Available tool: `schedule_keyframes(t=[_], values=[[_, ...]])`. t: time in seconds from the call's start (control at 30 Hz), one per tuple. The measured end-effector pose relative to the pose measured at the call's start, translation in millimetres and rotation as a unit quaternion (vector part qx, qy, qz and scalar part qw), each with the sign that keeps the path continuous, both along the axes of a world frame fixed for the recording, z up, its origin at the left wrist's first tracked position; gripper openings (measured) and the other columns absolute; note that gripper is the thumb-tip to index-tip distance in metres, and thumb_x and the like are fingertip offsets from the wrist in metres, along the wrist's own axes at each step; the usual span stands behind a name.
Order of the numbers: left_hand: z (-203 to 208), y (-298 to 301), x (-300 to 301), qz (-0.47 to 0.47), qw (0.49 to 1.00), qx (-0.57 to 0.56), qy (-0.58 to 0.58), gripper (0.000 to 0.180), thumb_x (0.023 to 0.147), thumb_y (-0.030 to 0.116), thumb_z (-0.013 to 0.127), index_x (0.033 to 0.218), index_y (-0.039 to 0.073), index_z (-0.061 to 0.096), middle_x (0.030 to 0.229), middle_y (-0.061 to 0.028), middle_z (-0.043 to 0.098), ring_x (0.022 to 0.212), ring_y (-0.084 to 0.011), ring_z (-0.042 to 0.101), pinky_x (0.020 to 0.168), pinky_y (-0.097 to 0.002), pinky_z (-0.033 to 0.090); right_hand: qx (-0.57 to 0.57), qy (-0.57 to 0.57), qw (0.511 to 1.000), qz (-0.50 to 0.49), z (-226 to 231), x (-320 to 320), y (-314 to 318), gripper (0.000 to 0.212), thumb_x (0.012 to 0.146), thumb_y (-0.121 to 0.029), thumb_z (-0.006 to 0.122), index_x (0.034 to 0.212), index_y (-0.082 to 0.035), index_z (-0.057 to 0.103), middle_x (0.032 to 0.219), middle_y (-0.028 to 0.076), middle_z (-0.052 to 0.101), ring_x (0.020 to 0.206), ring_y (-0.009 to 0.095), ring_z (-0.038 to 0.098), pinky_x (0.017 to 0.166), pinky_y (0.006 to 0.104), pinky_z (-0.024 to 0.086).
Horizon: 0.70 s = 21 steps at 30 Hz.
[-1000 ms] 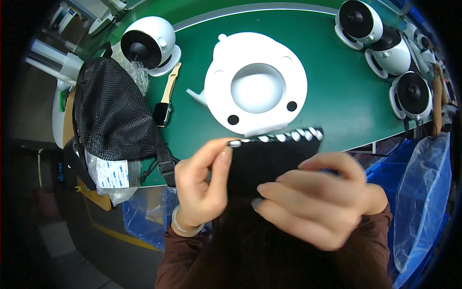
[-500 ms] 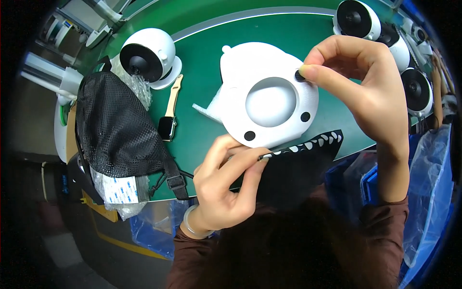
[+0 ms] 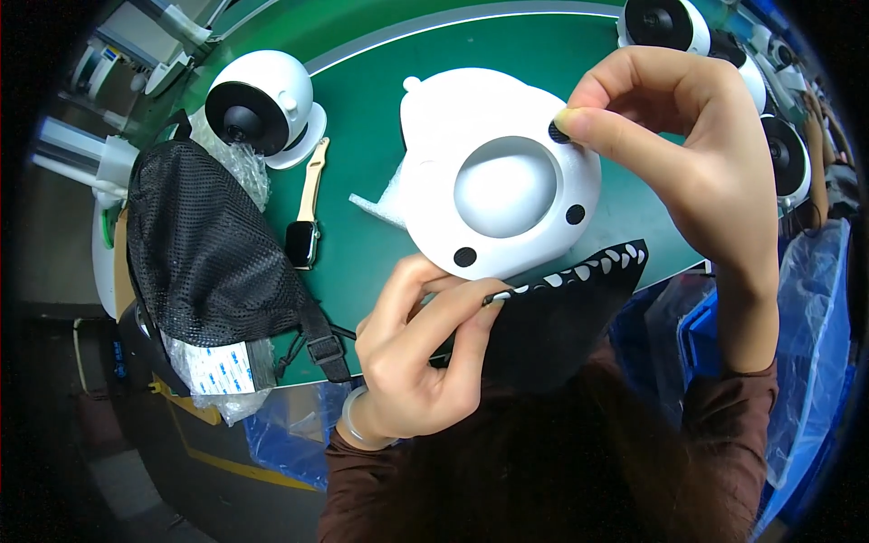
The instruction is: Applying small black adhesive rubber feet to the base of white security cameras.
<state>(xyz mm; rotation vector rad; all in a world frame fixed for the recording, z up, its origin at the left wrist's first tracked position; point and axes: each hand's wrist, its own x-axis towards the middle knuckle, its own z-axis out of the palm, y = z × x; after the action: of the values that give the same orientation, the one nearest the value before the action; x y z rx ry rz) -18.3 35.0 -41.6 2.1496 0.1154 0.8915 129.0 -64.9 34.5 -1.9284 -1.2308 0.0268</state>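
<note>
A white round-bodied device (image 3: 471, 104) lies on the green table with its ring-shaped base (image 3: 444, 217) facing up. Two black round pads, one at the lower left (image 3: 465, 257) and one at the lower right (image 3: 575, 214), sit on that ring. My right hand (image 3: 688, 136) has thumb and fingertips closed at a third black pad (image 3: 559, 133) on the ring's upper right, partly covering it. Between thumb and fingers of my left hand (image 3: 421, 353) is a black sheet (image 3: 552, 326) with pale cut-out spots along its upper edge. Those left fingers also rest close against the base's lower edge.
A white round device with a black face (image 3: 262, 104) stands at the left, beside a watch with a pale strap (image 3: 303, 240). A black mesh bag (image 3: 208, 244) lies nearer. More such devices (image 3: 665, 27) line the right back. Blue bins with clear plastic (image 3: 806, 344) are at the right.
My right hand keeps its pinch at the upper-right pad, with the wrist shifted slightly right. The left hand still holds the black sheet. The whole view has shifted a little.
</note>
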Motion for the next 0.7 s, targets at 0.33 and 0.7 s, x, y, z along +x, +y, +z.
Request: schedule_keyframes(t=[0.33,0.7], values=[[-0.6,-0.2,-0.4,0.002,1.000,-0.007,-0.003,0.018,0.060,-0.011,0.059,0.077,-0.004,0.061,0.080,-0.0127,0.054,0.061,-0.0176,0.057,0.055,-0.0228,0.045,-0.016,0.054,0.998,0.003,-1.3,6.3,0.0,0.015,0.072,-0.015,0.061,0.071,0.000,0.059,0.065,0.005,0.058,0.060,0.010,0.056,0.060,0.0186,0.045],[-0.8,-1.7,-0.8,0.002,1.000,-0.028,0.010,0.019,0.060,-0.011,0.059,0.077,-0.004,0.061,0.080,-0.0128,0.053,0.060,-0.0172,0.057,0.055,-0.0223,0.044,-0.054,-0.019,0.998,-0.010,4.5,2.1,-0.3,0.015,0.072,-0.016,0.061,0.072,-0.001,0.059,0.065,0.006,0.059,0.060,0.011,0.057,0.060,0.0186,0.046]])
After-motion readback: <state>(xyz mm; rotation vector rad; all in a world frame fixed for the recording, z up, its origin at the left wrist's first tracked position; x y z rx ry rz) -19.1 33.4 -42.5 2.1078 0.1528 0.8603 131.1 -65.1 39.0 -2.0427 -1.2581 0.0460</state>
